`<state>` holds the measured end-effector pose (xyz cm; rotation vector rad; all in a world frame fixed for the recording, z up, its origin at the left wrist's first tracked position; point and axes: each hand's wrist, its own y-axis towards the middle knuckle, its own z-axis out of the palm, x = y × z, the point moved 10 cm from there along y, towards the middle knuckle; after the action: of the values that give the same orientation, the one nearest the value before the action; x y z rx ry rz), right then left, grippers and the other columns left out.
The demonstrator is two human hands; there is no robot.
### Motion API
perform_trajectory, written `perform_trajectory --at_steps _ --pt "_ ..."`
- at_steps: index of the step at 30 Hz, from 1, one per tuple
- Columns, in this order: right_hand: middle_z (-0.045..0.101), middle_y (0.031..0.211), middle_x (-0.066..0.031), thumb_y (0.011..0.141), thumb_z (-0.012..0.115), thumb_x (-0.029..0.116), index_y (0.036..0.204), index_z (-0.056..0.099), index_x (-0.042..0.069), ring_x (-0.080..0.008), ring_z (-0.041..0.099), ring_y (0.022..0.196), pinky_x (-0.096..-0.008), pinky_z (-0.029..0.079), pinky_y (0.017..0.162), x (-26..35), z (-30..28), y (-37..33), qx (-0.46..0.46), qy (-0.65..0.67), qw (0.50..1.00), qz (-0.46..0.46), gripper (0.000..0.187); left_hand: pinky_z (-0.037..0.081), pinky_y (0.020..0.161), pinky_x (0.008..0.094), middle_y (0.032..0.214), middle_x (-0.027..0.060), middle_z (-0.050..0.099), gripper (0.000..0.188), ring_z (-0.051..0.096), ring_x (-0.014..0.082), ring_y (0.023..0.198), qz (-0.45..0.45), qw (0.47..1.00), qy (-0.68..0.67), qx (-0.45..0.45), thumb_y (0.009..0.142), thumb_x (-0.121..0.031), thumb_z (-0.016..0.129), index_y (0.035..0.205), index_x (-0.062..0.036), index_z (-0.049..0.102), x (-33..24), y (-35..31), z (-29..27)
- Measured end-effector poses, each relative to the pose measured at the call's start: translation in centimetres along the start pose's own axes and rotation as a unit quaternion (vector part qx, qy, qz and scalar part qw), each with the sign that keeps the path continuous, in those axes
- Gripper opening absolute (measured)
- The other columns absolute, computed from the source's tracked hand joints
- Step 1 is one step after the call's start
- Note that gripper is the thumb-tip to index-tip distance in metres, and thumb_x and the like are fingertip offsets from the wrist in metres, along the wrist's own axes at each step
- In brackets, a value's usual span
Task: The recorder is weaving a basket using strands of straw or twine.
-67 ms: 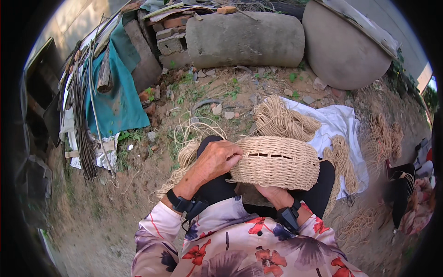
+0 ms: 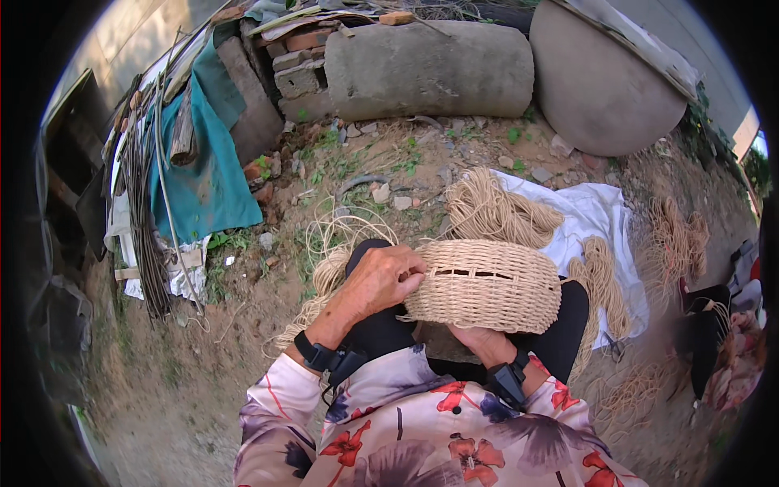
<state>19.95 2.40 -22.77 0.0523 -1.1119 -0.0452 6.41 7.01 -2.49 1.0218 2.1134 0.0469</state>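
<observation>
Bare, stony ground with thin patches of grass runs up to a long concrete block (image 2: 428, 69) at the far side, and everything else sits on the near side of that block. Toward the person from it, a white cloth (image 2: 596, 213) is spread on the dirt, with a hank of pale cord (image 2: 493, 213) lying on its edge; off to the left of the block a teal cloth (image 2: 199, 166) hangs over stacked boards.

Nearest of all, on the person's dark-trousered lap, rests a woven basket (image 2: 485, 284), tipped on its side so the wall faces up (that probably keeps the weave within reach of both hands). The left hand (image 2: 381, 280) lies over the basket's left end, fingers curled together and pinched at the rim, seemingly on a strand, though the strand itself is too fine to make out. The right hand (image 2: 484, 341) is under the basket, propping it from below; its fingers are hidden behind the weave, so how far they are spread cannot be told. Loose cord (image 2: 329, 272) trails over the ground just left of the basket.
</observation>
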Motion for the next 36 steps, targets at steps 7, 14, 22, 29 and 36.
perform_trajectory --at_steps 7,14,22,29,36 --pt "0.058 0.128 -0.0107 0.098 0.057 0.034 0.132 0.051 0.007 -0.0238 0.056 0.113 -0.0419 0.048 0.101 1.3 -0.9 -0.1 -0.015 -0.154 0.988 -0.029 0.044 0.053 0.06 0.0277 0.082 0.0034 0.065 0.004 0.063 0.0099 0.068 -0.091 0.964 -0.249 -0.032 0.087 -0.005 0.067 0.088 -0.0021 0.064 1.4 -0.1 0.3" --pt "0.06 0.126 -0.0081 0.097 0.051 0.052 0.131 0.053 0.009 -0.0243 0.057 0.114 -0.0447 0.047 0.101 2.8 1.1 -0.6 -0.009 0.39 0.917 0.082 0.055 0.055 0.065 0.024 0.086 0.0036 0.066 0.009 0.062 0.0071 0.074 -0.172 0.936 -0.306 0.005 0.096 -0.007 0.06 0.097 0.0017 0.063 1.7 -0.9 2.2" --pt "0.059 0.126 -0.0074 0.096 0.054 0.051 0.132 0.051 0.008 -0.0235 0.056 0.115 -0.0443 0.047 0.101 3.1 1.4 -0.3 -0.044 0.364 0.927 0.079 0.056 0.055 0.07 0.0253 0.094 0.0073 0.068 0.017 0.065 0.0119 0.077 -0.154 0.927 -0.339 -0.047 0.096 -0.009 0.063 0.108 0.0035 0.066 1.9 -0.8 2.5" --pt "0.058 0.129 -0.0074 0.095 0.056 0.05 0.133 0.05 0.01 -0.0232 0.055 0.117 -0.0438 0.045 0.105 2.3 0.9 -0.3 -0.027 0.362 0.93 0.06 0.056 0.052 0.068 0.0288 0.085 0.0084 0.069 0.019 0.065 0.0143 0.072 -0.108 0.985 -0.131 -0.019 0.089 -0.009 0.07 0.106 0.0009 0.069 0.3 -0.4 1.2" --pt "0.057 0.128 -0.0083 0.099 0.052 0.04 0.132 0.05 0.008 -0.0224 0.053 0.119 -0.0418 0.045 0.105 2.1 1.0 -0.3 0.012 0.397 0.916 0.046 0.046 0.051 0.061 0.0294 0.081 0.006 0.067 0.011 0.063 0.0138 0.069 -0.137 0.988 -0.069 0.001 0.09 -0.01 0.068 0.092 0.0006 0.066 0.2 0.0 1.2"
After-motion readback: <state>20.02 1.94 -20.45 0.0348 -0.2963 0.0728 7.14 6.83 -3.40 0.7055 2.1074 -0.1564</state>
